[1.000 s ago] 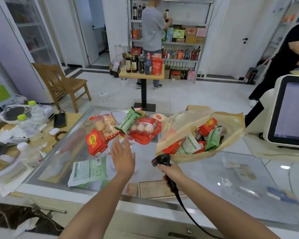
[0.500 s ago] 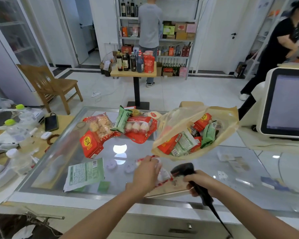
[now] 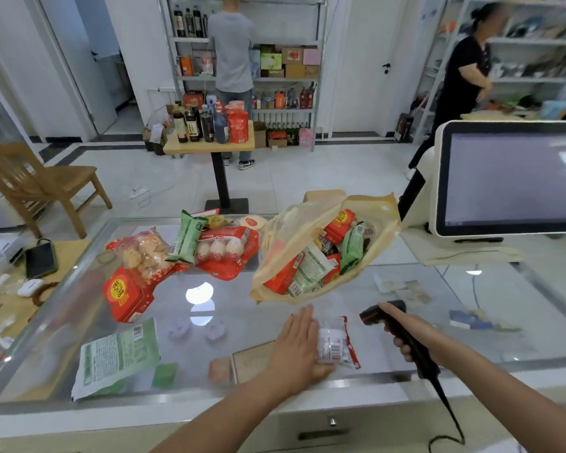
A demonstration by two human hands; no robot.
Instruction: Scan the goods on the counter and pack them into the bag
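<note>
A small clear packet with red edges [image 3: 335, 344] lies barcode up on the glass counter [image 3: 389, 322]. My left hand [image 3: 299, 349] rests flat beside it, fingers straight, touching its left side. My right hand [image 3: 412, 335] grips a black corded scanner [image 3: 381, 313] whose head points left toward the packet. Behind them a tan bag [image 3: 386, 210] lies open with several packets inside. Other goods lie on the counter: a green-and-white pouch [image 3: 116, 354], a red box [image 3: 125, 294], a snack bag [image 3: 143, 253], a green packet [image 3: 188, 237] and a red bag of buns [image 3: 226, 250].
A checkout screen [image 3: 513, 178] stands at the right. A phone [image 3: 41, 259] and small items lie on a wooden table at the left. Beyond the counter are a chair [image 3: 36, 184], a small table of bottles [image 3: 209, 138], shelves and two people.
My left hand picked the small packet from near the goods, carried it to the front of the counter and laid it flat. My right hand moved the scanner rightward and aimed it at the packet.
</note>
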